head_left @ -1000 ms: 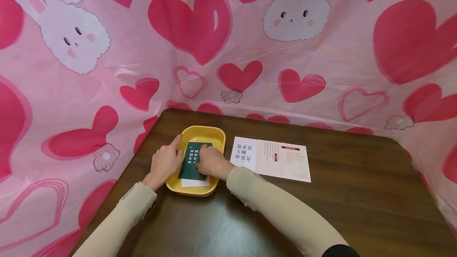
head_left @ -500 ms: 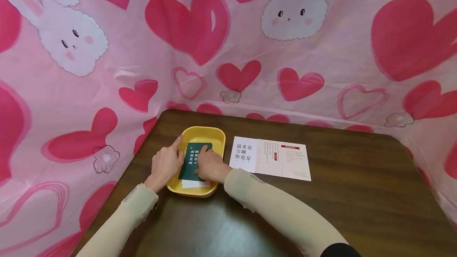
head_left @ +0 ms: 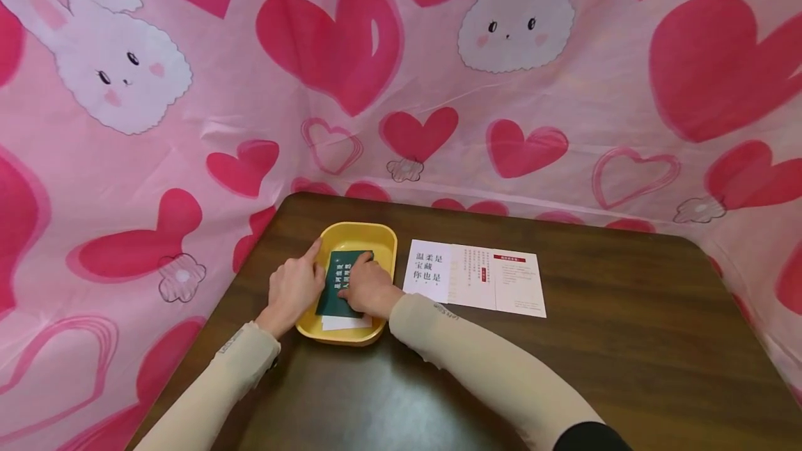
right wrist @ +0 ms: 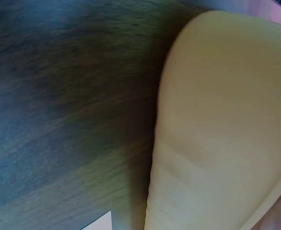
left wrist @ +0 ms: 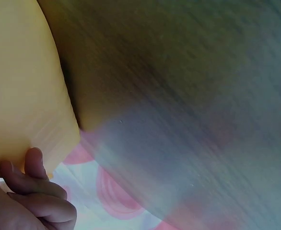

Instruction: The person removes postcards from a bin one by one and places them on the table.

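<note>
In the head view a dark green card [head_left: 335,299] with white characters lies in a yellow tray [head_left: 368,230], over a white card [head_left: 346,323] whose lower end shows. My left hand [head_left: 292,288] grips the tray's left rim, index finger pointing forward along it. Its curled fingers [left wrist: 38,195] are at the tray in the left wrist view. On the green card's right part rests my right hand [head_left: 372,287], with thumb and index finger touching its face. The other right fingers are hidden, so whether they pinch the card is unclear.
Right of the tray, a printed white-and-cream card [head_left: 473,279] lies flat on the dark wooden table [head_left: 614,339]. Pink cloth [head_left: 451,89] with hearts and rabbits hangs behind and at the left. A card corner [right wrist: 102,223] appears in the right wrist view.
The right hand's fingers have shifted slightly over the green card, the index finger now nearer its far right corner. The left hand stays at the tray's rim.
</note>
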`<state>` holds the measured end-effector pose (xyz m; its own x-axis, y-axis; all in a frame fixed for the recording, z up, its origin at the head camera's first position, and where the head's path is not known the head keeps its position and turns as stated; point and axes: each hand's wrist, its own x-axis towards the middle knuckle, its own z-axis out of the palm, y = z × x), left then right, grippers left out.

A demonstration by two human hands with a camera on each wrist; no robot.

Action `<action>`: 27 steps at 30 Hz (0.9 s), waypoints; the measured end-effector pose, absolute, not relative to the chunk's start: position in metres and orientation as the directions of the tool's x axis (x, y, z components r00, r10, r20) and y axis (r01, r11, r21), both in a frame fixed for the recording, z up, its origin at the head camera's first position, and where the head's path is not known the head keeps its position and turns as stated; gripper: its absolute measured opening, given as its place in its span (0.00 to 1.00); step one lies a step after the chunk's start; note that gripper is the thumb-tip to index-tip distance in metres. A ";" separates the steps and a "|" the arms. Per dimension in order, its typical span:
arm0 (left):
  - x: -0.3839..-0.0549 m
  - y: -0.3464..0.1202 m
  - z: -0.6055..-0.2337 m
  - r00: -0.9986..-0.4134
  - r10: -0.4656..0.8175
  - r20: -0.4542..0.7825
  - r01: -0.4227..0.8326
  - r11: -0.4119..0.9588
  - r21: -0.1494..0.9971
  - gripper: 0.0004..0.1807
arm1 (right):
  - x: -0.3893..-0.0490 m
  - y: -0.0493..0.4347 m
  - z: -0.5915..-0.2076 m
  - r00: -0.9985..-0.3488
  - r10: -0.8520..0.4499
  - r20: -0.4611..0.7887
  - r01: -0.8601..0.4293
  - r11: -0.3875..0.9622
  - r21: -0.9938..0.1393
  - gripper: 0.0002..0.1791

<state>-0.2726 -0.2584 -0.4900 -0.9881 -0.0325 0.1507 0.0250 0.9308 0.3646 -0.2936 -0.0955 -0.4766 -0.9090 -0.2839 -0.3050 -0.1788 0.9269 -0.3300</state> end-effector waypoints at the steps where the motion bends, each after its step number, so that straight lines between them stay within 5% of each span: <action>1: -0.272 -0.258 -0.490 -0.988 -0.030 0.154 0.028 0.932 0.360 0.36 | -0.294 -0.095 -0.477 -0.908 -0.283 -0.308 -0.176 0.927 -0.331 0.59; 13: -0.273 -0.257 -0.488 -0.990 -0.033 0.137 0.016 0.940 0.340 0.36 | -0.294 -0.095 -0.470 -0.906 -0.303 -0.295 -0.182 0.909 -0.374 0.58; 27: -0.272 -0.257 -0.486 -0.987 -0.025 0.156 0.031 0.937 0.348 0.37 | -0.299 -0.077 -0.460 -0.901 -0.377 -0.215 -0.155 0.742 -0.652 0.48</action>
